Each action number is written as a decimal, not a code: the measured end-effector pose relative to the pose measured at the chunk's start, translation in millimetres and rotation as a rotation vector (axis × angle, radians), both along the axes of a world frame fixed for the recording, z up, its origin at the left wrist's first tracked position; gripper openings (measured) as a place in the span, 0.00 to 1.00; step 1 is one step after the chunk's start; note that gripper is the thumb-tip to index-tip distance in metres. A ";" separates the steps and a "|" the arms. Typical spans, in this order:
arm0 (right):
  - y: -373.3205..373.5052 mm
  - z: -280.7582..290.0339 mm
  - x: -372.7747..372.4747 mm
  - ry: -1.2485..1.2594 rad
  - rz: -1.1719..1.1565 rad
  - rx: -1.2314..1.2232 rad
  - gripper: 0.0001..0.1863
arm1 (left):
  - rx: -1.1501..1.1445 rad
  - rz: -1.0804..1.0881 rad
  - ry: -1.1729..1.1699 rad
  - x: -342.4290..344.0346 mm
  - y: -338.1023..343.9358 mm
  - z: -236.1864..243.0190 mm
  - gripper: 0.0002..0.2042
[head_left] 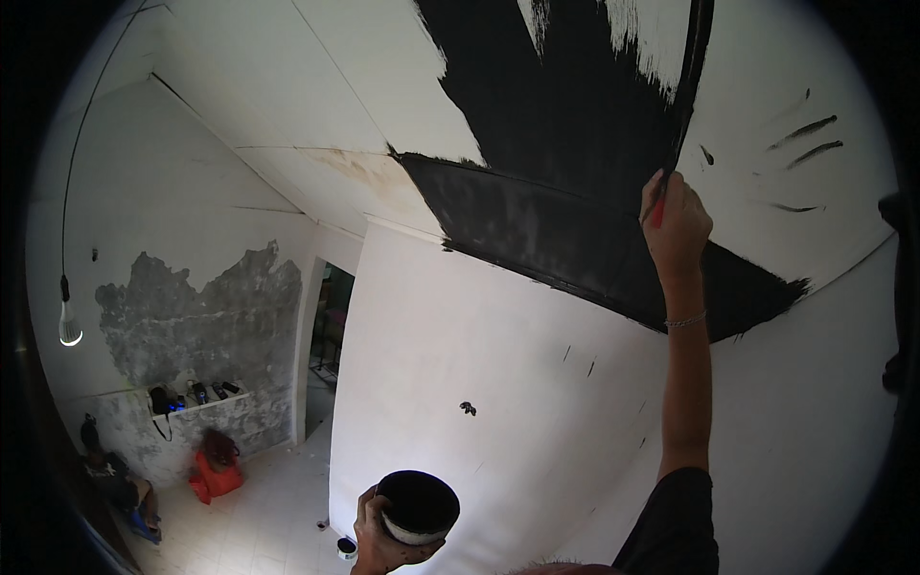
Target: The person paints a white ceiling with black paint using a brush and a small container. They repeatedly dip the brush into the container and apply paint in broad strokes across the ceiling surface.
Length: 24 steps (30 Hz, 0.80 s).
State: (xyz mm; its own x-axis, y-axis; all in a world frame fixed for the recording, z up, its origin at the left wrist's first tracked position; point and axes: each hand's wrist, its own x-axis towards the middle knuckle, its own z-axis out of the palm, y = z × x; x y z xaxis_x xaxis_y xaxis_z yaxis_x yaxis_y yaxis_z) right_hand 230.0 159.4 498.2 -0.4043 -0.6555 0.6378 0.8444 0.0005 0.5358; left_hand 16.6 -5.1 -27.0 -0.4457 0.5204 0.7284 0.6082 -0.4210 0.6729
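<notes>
My right hand [678,225] is raised to the ceiling, its fingers closed around a paintbrush with a red handle [657,212]. The bristles are hard to make out against the black paint. Black paint [546,105] covers a wide patch of the white ceiling, with ragged streaked edges. A black band [537,216] runs below it along the top of the wall. Lower down, my left hand [376,539] grips a round paint pot [422,503] from its left side and underneath. The pot is dark inside and pale outside, smeared with black.
A light bulb [69,324] hangs at the left. A shelf [206,404] with small devices runs along the patchy grey wall. A person [120,484] sits on the far left near a red bag [218,479]. A small can [346,547] stands on the floor by the white wall [537,383].
</notes>
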 end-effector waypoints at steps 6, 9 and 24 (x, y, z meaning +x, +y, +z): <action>30.9 -27.3 7.6 0.042 -0.046 -0.100 0.12 | -0.040 -0.001 -0.017 -0.6 -4.3 -1.5 0.52; 32.7 -38.6 6.6 0.058 -0.037 -0.142 0.12 | -0.074 -0.035 -0.058 1.8 -8.3 1.0 0.53; -90.5 57.6 -49.8 0.069 0.140 0.105 0.14 | 0.042 -0.044 0.021 -7.7 -11.6 4.4 0.53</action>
